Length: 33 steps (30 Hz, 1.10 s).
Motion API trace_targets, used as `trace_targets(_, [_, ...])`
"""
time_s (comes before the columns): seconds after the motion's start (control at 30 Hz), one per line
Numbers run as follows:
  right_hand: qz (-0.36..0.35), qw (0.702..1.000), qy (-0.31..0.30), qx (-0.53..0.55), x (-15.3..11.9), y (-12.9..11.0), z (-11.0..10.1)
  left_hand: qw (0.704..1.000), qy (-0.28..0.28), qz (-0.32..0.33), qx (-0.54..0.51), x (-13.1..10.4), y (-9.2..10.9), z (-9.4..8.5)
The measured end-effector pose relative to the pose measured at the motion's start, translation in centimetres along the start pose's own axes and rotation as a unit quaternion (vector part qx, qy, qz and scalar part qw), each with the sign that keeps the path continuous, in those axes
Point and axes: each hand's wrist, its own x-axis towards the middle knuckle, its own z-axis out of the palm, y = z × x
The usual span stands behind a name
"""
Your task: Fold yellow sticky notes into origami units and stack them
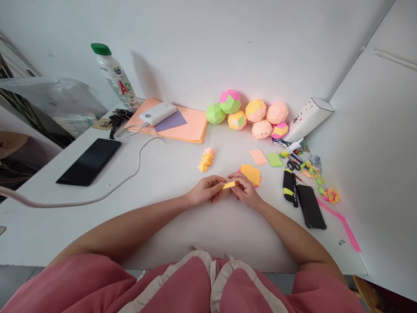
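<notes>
Between my two hands is a small folded strip of orange paper (228, 185). My left hand (208, 188) pinches its left end with thumb and fingers. My right hand (245, 189) is closed on the right end, its fingertips partly hiding the paper. Just behind my right hand lies a stack of square orange paper sheets (250, 174), with pink edges showing underneath. Beyond my left hand stands a short row of folded paper pieces (206, 160), orange in front and peach at the back.
Several faceted paper balls (256, 110) rest by the wall. Peach sheets (258, 157) and green sheets (274, 159) lie nearer. Scissors (293, 165), a cutter (288, 184) and a black phone (312, 206) are at right. A phone (89, 161), cable (139, 161), power bank (158, 113) and bottle (115, 78) are left.
</notes>
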Motion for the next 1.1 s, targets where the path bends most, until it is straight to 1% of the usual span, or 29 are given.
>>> trace_targets(0.1, [0.026, 0.999, -0.015, 0.014, -0.05, -0.49, -0.01, 0.999, -0.016, 0.003, 0.040, -0.31, 0.36, 0.19])
trace_targets(0.23, [0.052, 0.997, -0.049, 0.013, -0.11, -0.51, -0.09, 0.997, -0.011, 0.002, 0.073, -0.54, 0.63, 0.31])
trace_targets(0.3, [0.038, 0.998, -0.054, 0.001, -0.05, -0.48, -0.10, 0.997, -0.015, 0.003, 0.069, -0.48, 0.53, 0.29])
trace_targets(0.43, [-0.003, 0.998, -0.066, -0.019, 0.11, -0.54, -0.10, 0.999, -0.023, -0.014, 0.030, -0.22, 0.18, 0.15])
trace_targets(0.63, [-0.004, 0.997, -0.071, -0.040, 0.18, -0.42, -0.18, 0.999, -0.047, -0.005, 0.021, -0.08, 0.11, 0.05])
trace_targets(0.8, [-0.015, 0.996, -0.068, -0.046, 0.24, -0.49, -0.09, 0.999, -0.046, 0.006, 0.013, 0.15, -0.28, -0.07])
trace_targets(0.9, [-0.009, 0.997, -0.064, -0.043, 0.22, -0.51, -0.04, 0.999, -0.041, 0.007, 0.014, 0.09, -0.14, 0.00])
trace_targets(1.1, [0.018, 0.997, -0.063, -0.034, 0.12, -0.25, -0.10, 1.000, -0.003, 0.025, -0.015, -0.29, 0.49, 0.45])
